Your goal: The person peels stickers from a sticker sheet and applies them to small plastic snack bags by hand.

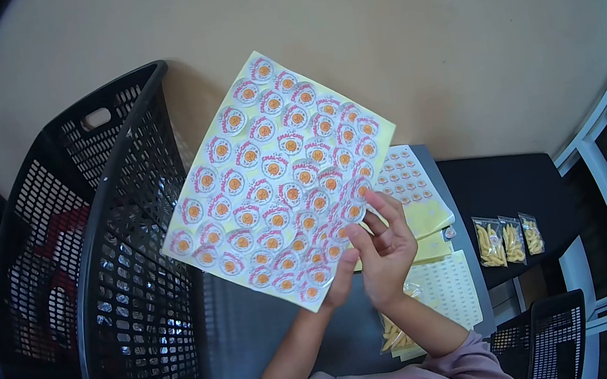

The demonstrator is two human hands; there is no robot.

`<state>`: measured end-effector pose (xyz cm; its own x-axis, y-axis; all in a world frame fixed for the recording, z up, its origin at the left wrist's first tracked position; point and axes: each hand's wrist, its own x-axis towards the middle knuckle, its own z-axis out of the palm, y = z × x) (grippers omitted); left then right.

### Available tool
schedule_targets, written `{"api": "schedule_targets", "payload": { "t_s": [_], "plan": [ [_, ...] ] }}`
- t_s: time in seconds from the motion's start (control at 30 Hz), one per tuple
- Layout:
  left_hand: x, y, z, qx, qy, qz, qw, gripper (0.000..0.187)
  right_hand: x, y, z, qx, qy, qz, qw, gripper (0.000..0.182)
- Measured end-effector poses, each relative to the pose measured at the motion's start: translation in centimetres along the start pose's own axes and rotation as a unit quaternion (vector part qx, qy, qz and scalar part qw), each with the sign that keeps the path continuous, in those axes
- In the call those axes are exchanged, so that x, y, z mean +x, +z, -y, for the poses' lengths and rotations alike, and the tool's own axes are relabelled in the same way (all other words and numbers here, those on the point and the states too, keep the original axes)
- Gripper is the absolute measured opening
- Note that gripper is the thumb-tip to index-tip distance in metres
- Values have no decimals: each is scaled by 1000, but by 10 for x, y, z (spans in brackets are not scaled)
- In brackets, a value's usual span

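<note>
A large square sheet of round stickers (273,169) is held up tilted in front of me, its labels white with pink lettering and an orange centre. My left hand (340,284) grips the lower edge, the thumb in front and the other fingers hidden behind the sheet. At the lower right edge, my right hand (389,251) has its thumb and index finger on the sheet, which bends slightly there. Whether a single sticker is lifted between these fingers I cannot make out. Below my right wrist, a clear bag of pale yellow sticks (396,334) lies partly covered by the forearm.
More sticker sheets (420,207) and a sheet with small print (450,289) lie on the grey table (240,316). A tall black basket (126,239) containing shiny packets stands at left. Several filled bags (511,241) rest on a black surface at right, near a black chair (557,336).
</note>
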<state>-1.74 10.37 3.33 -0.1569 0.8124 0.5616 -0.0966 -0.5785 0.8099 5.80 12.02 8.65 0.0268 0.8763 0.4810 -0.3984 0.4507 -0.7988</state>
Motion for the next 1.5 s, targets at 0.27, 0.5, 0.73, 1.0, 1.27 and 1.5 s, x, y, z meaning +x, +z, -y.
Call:
{"api": "schedule_targets", "payload": {
  "t_s": [0.27, 0.5, 0.73, 1.0, 1.27, 1.5],
  "plan": [
    [2, -2, -22, -36, -58, -96, 993, 30, -9, -7, -3, -126, -129, 63, 982, 27],
    [8, 4, -37, 56, -18, -113, 992, 29, 12, -20, 25, -384, -301, 1, 873, 27],
    [9, 5, -46, 149, -6, -67, 987, 34, 30, -8, 49, -481, -304, 36, 821, 15],
    [3, 2, -43, 125, -30, -44, 991, 37, 35, -18, 44, -385, -186, 76, 901, 8],
    [-1, 3, -39, 114, -43, -59, 991, 35, 32, -19, 57, -415, -213, 77, 881, 8],
    [3, 5, -43, 171, -5, -21, 985, 38, 28, -14, 57, -500, -257, 71, 824, 9]
  ]
}}
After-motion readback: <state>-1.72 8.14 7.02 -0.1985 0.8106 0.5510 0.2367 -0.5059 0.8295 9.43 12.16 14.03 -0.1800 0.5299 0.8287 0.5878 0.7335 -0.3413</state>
